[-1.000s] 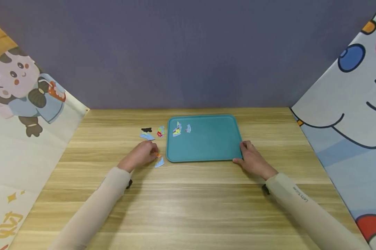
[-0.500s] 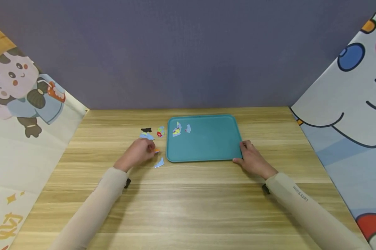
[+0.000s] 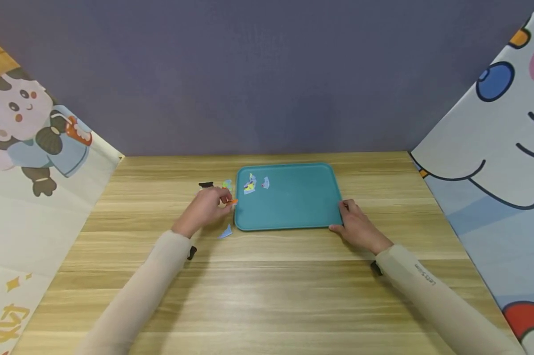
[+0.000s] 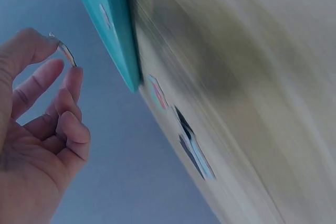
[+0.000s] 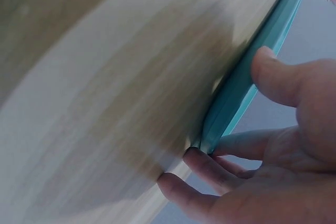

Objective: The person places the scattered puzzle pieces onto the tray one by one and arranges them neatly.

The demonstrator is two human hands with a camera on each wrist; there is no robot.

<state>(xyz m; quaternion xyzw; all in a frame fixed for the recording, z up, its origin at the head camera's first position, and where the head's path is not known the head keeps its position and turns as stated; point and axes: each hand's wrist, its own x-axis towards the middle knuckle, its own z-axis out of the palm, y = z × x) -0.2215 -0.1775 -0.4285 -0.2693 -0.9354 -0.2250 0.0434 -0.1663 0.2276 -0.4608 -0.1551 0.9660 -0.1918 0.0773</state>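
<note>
My left hand [image 3: 206,204] pinches a thin orange puzzle piece [image 3: 233,202] between thumb and finger, beside the left rim of a teal tray [image 3: 293,202]. In the left wrist view that puzzle piece [image 4: 68,54] is edge-on, raised off the table. My right hand [image 3: 360,228] holds the tray's near right corner; in the right wrist view the thumb presses one side of the tray [image 5: 236,95] and fingers touch the other. Inside the tray, at upper left, lie a cluster of joined puzzle pieces [image 3: 249,185] and a single light-blue puzzle piece [image 3: 266,183].
Left of the tray, a black piece [image 3: 206,185] and a green piece [image 3: 227,183] lie partly behind my left hand. A blue piece [image 3: 226,231] sits near the tray's lower left corner. The wooden table [image 3: 267,286] meets a dark wall [image 3: 267,79] and printed side panels.
My left hand has lifted the orange puzzle piece from the table and carried it up and right to the tray's left rim. The right hand has stayed on the tray corner.
</note>
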